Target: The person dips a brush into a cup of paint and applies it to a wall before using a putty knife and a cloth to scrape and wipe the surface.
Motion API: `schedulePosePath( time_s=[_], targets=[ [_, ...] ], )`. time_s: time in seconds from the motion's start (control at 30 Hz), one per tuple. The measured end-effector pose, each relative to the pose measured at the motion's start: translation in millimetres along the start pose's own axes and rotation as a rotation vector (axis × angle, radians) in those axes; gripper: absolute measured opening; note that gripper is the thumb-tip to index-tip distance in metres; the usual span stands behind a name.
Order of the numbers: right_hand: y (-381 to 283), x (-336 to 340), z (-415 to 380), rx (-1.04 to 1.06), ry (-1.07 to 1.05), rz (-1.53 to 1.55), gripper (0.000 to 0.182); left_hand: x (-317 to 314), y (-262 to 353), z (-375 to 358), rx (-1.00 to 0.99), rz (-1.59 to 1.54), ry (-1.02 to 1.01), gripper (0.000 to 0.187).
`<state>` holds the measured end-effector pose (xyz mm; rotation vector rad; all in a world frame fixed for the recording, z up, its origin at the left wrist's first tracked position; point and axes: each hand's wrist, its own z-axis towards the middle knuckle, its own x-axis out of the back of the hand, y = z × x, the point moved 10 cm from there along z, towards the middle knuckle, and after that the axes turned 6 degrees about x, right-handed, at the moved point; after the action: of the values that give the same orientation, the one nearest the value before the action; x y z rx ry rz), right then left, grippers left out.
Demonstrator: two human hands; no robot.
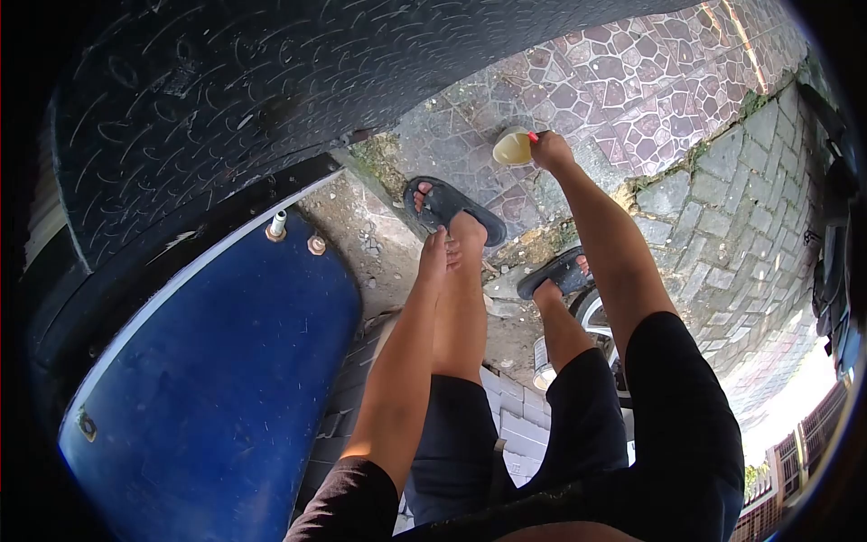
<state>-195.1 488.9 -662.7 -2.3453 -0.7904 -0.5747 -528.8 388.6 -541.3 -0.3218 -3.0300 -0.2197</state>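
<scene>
My right hand (553,153) is closed round the red handle of a dipper (513,147) that holds a pale yellowish liquid. The dipper hangs over the patterned stone paving. My left hand (439,253) is beside my shin, just above the sandal (452,210) on one foot. Its fingers are partly spread and seem to hold nothing. A second dark sandal (555,273) is on my other foot.
A blue panel (226,361) with two small fittings fills the lower left. Dark tread plate (235,99) spans the upper left. Near my legs are a wheel (596,316) and a whitish can (543,363). Grey brick paving (722,208) lies at right.
</scene>
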Motion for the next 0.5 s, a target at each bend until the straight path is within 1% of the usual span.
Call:
schedulePosePath(
  time_s=[0.03, 0.07, 0.1, 0.13, 0.2, 0.23, 0.3, 0.33, 0.4, 0.5],
  targets=[
    [1, 0, -2, -0.001, -0.001, 0.002, 0.033, 9, 2, 2, -0.004, 0.013, 0.023, 0.059],
    [3, 7, -5, 0.009, 0.059, 0.067, 0.034, 15, 3, 3, -0.015, 0.022, 0.043, 0.055],
    [1, 17, -10, 0.021, 0.121, 0.133, 0.034, 15, 5, 2, -0.017, 0.024, 0.043, 0.055],
    [-1, 22, -12, 0.021, 0.125, 0.136, 0.034, 17, 5, 0, -0.007, 0.033, 0.063, 0.054],
    [-2, 21, -12, -0.025, 0.051, 0.138, 0.036, 15, 13, 0, -0.004, 0.045, 0.083, 0.053],
    [-3, 23, -12, -0.026, 0.05, 0.144, 0.036, 9, 15, -2, -0.014, 0.054, 0.068, 0.053],
    [-8, 19, -13, 0.063, 0.014, 0.204, 0.037, -1, 15, -5, -0.017, 0.068, 0.053, 0.053],
    [-3, 15, -18, 0.057, 0.01, 0.206, 0.037, -8, 16, -7, -0.023, 0.048, 0.036, 0.054],
    [-8, 40, -28, 0.181, 0.259, 0.153, 0.039, -20, 15, -6, -0.044, 0.013, 0.005, 0.054],
    [-4, 45, -53, 0.24, 0.238, 0.147, 0.038, -39, 11, -22, -0.043, 0.052, -0.013, 0.053]
  ],
)
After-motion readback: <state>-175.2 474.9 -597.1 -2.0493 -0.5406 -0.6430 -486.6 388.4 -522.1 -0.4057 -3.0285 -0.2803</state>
